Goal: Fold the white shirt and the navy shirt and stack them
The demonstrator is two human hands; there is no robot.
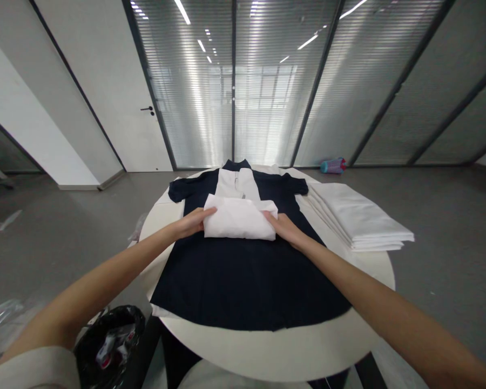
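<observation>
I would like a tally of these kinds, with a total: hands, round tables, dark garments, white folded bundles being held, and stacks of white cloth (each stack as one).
Hands (left hand, right hand): 2
Round table: 1
Dark garment: 1
White folded bundle, held: 1
Stack of white cloth: 1
Total: 6

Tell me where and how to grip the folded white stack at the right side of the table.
The folded white stack is probably best gripped at its near right corner, coming from the right and below with the right hand: that corner juts past the rim of the table, leaving its underside reachable, and the layers lie flat together.
</observation>
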